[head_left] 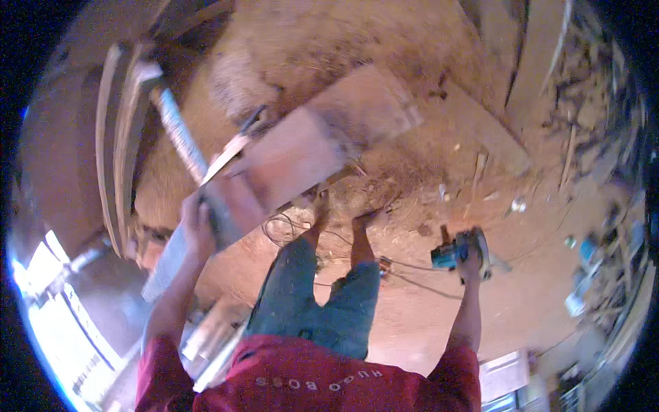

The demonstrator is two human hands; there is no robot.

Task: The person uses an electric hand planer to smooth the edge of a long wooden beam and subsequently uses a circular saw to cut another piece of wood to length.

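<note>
My left hand (199,223) is bent over the near left end of a reddish-brown wooden board (288,161), gripping it beside a grey, flat-edged piece (168,264). Blur softens the fingers there. Away to the right, my right hand (471,261) is wrapped round the handle of a teal and dark power tool (449,255), held out over the ground; its exact kind is too blurred to tell. A blue and white bar-like piece (180,134) slants up from the board's left side.
A cable (425,268) trails over the reddish dirt floor (412,316) near my feet. Further boards (484,123) lie at the far right, beside a heap of wood scraps (583,123). Long curved-looking planks (123,151) stand at the left. Litter (518,204) dots the ground.
</note>
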